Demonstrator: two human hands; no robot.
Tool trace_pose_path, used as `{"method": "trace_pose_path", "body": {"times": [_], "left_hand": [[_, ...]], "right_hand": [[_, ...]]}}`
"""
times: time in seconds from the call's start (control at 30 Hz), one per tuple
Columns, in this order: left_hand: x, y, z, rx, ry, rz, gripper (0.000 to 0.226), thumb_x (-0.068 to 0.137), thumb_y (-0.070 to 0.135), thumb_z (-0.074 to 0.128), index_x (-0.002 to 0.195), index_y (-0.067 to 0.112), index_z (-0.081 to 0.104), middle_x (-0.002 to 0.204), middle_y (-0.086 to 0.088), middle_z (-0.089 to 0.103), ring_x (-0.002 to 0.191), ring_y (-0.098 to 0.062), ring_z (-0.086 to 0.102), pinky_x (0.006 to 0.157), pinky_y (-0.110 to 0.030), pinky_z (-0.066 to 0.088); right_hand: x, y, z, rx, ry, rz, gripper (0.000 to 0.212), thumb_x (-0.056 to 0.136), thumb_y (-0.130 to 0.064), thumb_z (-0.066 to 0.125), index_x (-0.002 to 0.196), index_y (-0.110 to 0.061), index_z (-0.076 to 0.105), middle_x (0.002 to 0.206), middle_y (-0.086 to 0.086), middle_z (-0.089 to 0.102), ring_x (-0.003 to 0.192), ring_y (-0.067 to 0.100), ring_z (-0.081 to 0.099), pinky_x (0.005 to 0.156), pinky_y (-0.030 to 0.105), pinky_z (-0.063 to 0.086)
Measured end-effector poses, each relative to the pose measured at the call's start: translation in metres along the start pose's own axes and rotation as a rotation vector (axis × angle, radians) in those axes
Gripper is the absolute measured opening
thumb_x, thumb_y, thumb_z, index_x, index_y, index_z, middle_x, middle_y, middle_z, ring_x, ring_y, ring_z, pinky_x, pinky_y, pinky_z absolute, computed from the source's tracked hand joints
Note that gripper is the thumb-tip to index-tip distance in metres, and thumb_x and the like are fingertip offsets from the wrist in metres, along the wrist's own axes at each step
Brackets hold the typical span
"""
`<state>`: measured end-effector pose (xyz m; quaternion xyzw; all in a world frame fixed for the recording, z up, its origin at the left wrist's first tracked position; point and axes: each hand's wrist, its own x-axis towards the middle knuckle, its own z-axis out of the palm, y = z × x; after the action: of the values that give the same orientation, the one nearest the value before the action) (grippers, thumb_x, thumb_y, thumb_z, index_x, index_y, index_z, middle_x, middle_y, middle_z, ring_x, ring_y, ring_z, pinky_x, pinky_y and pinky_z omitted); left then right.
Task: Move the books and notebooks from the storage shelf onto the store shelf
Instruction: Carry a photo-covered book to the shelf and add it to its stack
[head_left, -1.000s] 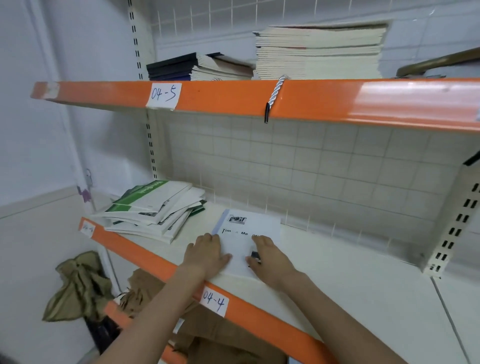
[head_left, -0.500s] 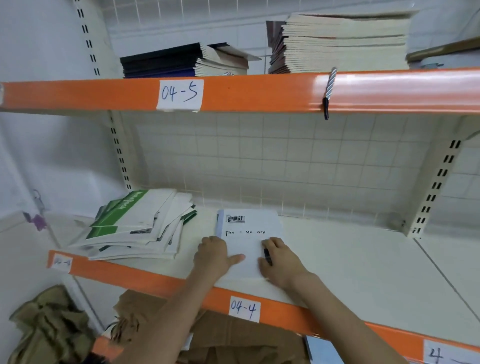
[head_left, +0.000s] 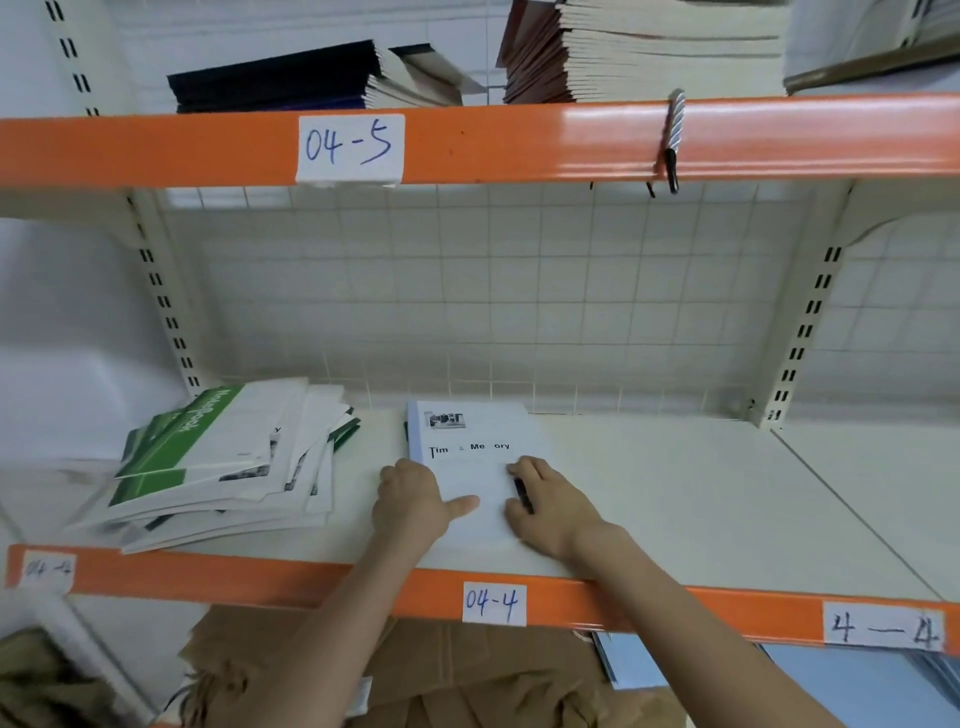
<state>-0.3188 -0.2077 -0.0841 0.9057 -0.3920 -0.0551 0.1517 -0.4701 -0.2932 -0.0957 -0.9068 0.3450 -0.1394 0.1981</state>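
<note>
- Both hands are on the white book (head_left: 475, 452), which lies flat on the cream shelf board (head_left: 701, 499) near its front edge.
- Left hand (head_left: 413, 501) curls its fingers over the book's left edge, thumb stretched across the cover: it grips the book.
- Right hand (head_left: 550, 506) rests on the cover's right part with bent fingers and a dark pen-like object (head_left: 522, 493) tucked among them; whether it clasps the book itself I cannot tell.
- Just left of the book, apart from it, sits a loose, fanned pile of green-and-white notebooks (head_left: 223, 457).
- On the shelf above, behind the orange rail (head_left: 519, 143) labelled "04-5" (head_left: 349, 147), stand a dark stack of notebooks (head_left: 291, 78) and a taller tan stack (head_left: 665, 47).
- A twisted cord (head_left: 674, 135) hangs over that rail.
- The front rail below carries a label "04-4" (head_left: 493, 604).
- Crumpled brown paper (head_left: 467, 675) lies under the shelf.
</note>
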Motion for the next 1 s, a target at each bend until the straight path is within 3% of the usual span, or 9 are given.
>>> {"method": "trace_pose_path", "body": {"times": [0.1, 0.2, 0.27, 0.37, 0.57, 0.73, 0.83, 0.9, 1.0], "left_hand": [[0.000, 0.004, -0.003, -0.029, -0.011, -0.007, 0.089, 0.074, 0.063, 0.066, 0.129, 0.000, 0.035, 0.126, -0.010, 0.043, 0.123, -0.024, 0.040, 0.087, -0.035, 0.045], [0.000, 0.012, -0.006, -0.263, -0.002, -0.053, 0.073, 0.075, 0.041, 0.077, 0.117, 0.004, 0.030, 0.119, -0.014, 0.054, 0.108, -0.031, 0.056, 0.077, -0.037, 0.049], [-0.002, 0.016, -0.009, -0.388, 0.037, -0.010, 0.056, 0.084, 0.026, 0.070, 0.112, 0.004, 0.027, 0.111, -0.018, 0.060, 0.097, -0.036, 0.061, 0.072, -0.038, 0.049], [-0.001, 0.010, -0.010, -0.569, 0.039, 0.032, 0.041, 0.092, 0.015, 0.058, 0.113, 0.002, 0.025, 0.114, -0.021, 0.057, 0.098, -0.036, 0.059, 0.076, -0.037, 0.048], [0.000, -0.009, -0.005, -1.029, -0.010, 0.030, 0.036, 0.091, 0.010, 0.059, 0.115, 0.010, 0.032, 0.110, -0.011, 0.056, 0.091, -0.026, 0.056, 0.070, -0.032, 0.047], [0.000, -0.019, -0.013, -1.190, -0.080, 0.046, 0.036, 0.090, 0.009, 0.062, 0.116, 0.013, 0.037, 0.109, -0.003, 0.057, 0.095, -0.021, 0.058, 0.073, -0.027, 0.046], [-0.002, -0.020, -0.018, -1.281, -0.119, 0.047, 0.037, 0.089, 0.008, 0.063, 0.118, 0.011, 0.040, 0.110, -0.005, 0.060, 0.099, -0.024, 0.060, 0.082, -0.033, 0.048], [-0.003, -0.018, -0.019, -1.317, -0.127, 0.039, 0.036, 0.089, 0.008, 0.063, 0.117, 0.012, 0.041, 0.106, -0.003, 0.061, 0.098, -0.025, 0.060, 0.086, -0.038, 0.049], [-0.003, -0.012, -0.022, -1.339, -0.131, 0.040, 0.032, 0.088, 0.009, 0.065, 0.110, 0.017, 0.044, 0.103, 0.001, 0.062, 0.099, -0.026, 0.062, 0.089, -0.043, 0.050]], "right_hand": [[0.001, -0.002, 0.000, -0.016, -0.011, 0.019, 0.046, 0.095, -0.027, 0.042, 0.138, -0.013, 0.037, 0.146, 0.001, 0.034, 0.129, 0.021, 0.039, 0.101, 0.023, 0.029], [0.001, -0.002, -0.001, -0.037, -0.025, 0.036, 0.045, 0.095, -0.028, 0.041, 0.137, -0.013, 0.038, 0.145, 0.002, 0.035, 0.128, 0.023, 0.039, 0.103, 0.026, 0.030], [0.000, -0.002, -0.002, -0.039, -0.034, 0.042, 0.044, 0.095, -0.028, 0.041, 0.137, -0.013, 0.037, 0.145, 0.002, 0.034, 0.129, 0.023, 0.039, 0.102, 0.025, 0.030], [0.001, -0.002, -0.004, -0.038, -0.041, 0.043, 0.044, 0.096, -0.028, 0.041, 0.137, -0.013, 0.037, 0.145, 0.002, 0.034, 0.129, 0.022, 0.039, 0.101, 0.024, 0.030], [0.000, 0.000, -0.010, 0.025, -0.001, 0.098, 0.047, 0.098, -0.036, 0.042, 0.139, -0.014, 0.037, 0.146, 0.001, 0.034, 0.130, 0.022, 0.038, 0.107, 0.028, 0.030], [0.001, 0.004, -0.030, 0.119, 0.202, 0.285, 0.053, 0.096, -0.035, 0.048, 0.136, -0.004, 0.035, 0.135, 0.015, 0.046, 0.123, 0.030, 0.047, 0.095, 0.033, 0.038], [0.006, 0.009, -0.044, 0.174, 0.216, 0.383, 0.057, 0.095, -0.039, 0.048, 0.138, -0.003, 0.035, 0.122, 0.015, 0.061, 0.116, 0.031, 0.054, 0.089, 0.034, 0.041], [0.009, 0.009, -0.049, 0.364, 0.184, 0.437, 0.045, 0.095, -0.039, 0.050, 0.123, -0.003, 0.050, 0.115, 0.014, 0.063, 0.103, 0.030, 0.059, 0.081, 0.031, 0.044], [0.003, 0.001, -0.057, 0.865, 0.082, 0.492, 0.026, 0.095, -0.029, 0.052, 0.083, -0.006, 0.055, 0.081, 0.013, 0.064, 0.061, 0.021, 0.060, 0.056, 0.025, 0.047]]}}
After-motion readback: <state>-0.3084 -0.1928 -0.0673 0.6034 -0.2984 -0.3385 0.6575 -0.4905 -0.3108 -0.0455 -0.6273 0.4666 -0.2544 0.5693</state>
